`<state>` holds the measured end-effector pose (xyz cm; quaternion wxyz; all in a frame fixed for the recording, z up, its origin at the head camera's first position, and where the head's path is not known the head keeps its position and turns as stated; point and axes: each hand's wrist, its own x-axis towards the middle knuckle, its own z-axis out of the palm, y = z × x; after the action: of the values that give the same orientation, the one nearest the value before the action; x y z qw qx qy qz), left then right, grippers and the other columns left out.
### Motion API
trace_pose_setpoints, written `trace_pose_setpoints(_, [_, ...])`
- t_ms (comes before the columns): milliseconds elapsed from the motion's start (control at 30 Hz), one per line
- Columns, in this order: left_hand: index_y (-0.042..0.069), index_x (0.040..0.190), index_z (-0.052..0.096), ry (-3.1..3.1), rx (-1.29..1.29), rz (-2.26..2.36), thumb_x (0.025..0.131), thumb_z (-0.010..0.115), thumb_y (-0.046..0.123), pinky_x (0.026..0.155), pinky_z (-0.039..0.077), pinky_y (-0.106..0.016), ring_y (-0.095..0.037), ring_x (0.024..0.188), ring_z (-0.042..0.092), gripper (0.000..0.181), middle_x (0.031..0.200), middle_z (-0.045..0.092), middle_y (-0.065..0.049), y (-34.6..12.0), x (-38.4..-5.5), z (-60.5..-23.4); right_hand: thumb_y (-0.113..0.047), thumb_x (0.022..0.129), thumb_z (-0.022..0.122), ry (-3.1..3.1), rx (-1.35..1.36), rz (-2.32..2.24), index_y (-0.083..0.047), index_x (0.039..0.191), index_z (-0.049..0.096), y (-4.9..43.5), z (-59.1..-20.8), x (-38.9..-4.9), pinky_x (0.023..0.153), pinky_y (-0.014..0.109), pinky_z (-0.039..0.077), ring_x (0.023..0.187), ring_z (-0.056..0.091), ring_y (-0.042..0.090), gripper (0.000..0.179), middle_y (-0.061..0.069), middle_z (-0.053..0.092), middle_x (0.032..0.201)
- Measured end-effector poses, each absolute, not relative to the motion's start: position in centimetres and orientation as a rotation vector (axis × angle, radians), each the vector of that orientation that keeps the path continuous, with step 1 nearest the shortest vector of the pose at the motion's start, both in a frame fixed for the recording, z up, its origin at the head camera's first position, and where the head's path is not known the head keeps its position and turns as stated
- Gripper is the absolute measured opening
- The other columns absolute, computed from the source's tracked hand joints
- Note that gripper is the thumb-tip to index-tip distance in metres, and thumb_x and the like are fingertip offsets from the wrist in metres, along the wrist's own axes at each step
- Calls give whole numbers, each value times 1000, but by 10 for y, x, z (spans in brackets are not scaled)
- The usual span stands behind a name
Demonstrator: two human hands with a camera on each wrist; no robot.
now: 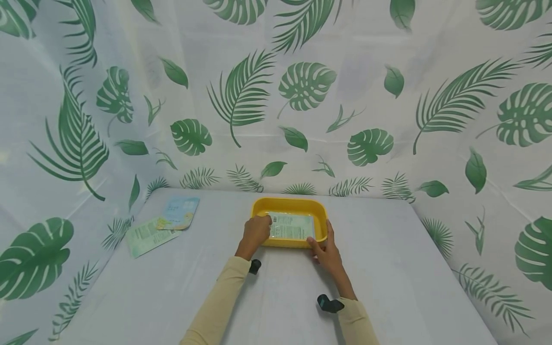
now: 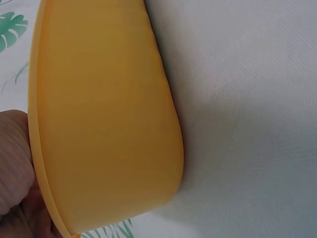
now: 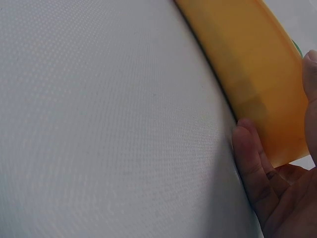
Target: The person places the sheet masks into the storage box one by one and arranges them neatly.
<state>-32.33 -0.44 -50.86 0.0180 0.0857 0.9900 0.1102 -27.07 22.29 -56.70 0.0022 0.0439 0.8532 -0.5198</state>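
Note:
A yellow plastic tray (image 1: 321,211) with rounded corners stands on the white table. Inside it, text side up, is a flat pale green sachet (image 1: 293,226). My left hand (image 1: 257,230) reaches over the tray's left front rim, fingers curled at the sachet's left edge; the fingertips are hidden. In the left wrist view, part of that hand (image 2: 15,168) shows beyond the rim. My right hand (image 1: 328,254) grips the tray's front right corner, thumb by the rim. The right wrist view shows its fingers (image 3: 250,153) low against the outer wall.
On the table's left side, a light blue sachet (image 1: 183,213) overlaps another pale green sachet (image 1: 146,239). A white cloth backdrop (image 1: 258,158) printed with green leaves rises behind the table and at both sides. Dark wrist cameras (image 1: 329,304) sit on both wrists.

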Motion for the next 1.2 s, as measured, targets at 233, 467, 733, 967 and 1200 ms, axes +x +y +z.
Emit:
trace_pose_setpoints(233, [12, 110, 71, 3090, 312, 335, 92, 67, 15, 66, 55, -34, -19, 75, 66, 19, 97, 74, -4, -6, -323, -509, -51, 92, 61, 2673, 119, -1633, -36, 156, -2, 224, -567, -271, 59, 31, 57, 66, 63, 15, 91, 15, 67, 81])
trace_pose_setpoints(467, [12, 110, 71, 3090, 321, 349, 92, 66, 15, 64, 54, -34, -19, 72, 65, 19, 96, 74, -4, -6, -324, -511, -53, 91, 62, 2670, 138, -1638, -37, 156, -1, 224, -568, -271, 58, 29, 56, 66, 63, 15, 92, 13, 67, 81])
trace_pose_setpoints(733, [12, 111, 72, 3080, 305, 322, 93, 66, 15, 64, 54, -32, -15, 69, 61, 20, 99, 74, -3, -5, -324, -510, -54, 90, 62, 2664, 150, -1637, -41, 155, -1, 224, -568, -271, 60, 30, 56, 67, 63, 16, 91, 13, 67, 83])
trace_pose_setpoints(967, [12, 111, 72, 3087, 306, 272, 92, 67, 15, 64, 54, -31, -13, 68, 60, 20, 100, 74, -2, -4, -321, -507, -53, 90, 63, 2671, 147, -1640, -37, 156, -1, 224, -568, -271, 58, 30, 56, 68, 64, 16, 93, 14, 67, 84])
trace_pose_setpoints(1200, [10, 112, 71, 3090, 308, 257, 94, 65, 16, 60, 50, -30, -14, 64, 54, 20, 96, 73, -3, -3, -320, -507, -52, 90, 64, 2677, 125, -1648, -36, 156, 1, 224, -568, -271, 58, 30, 56, 67, 64, 17, 92, 14, 67, 83])
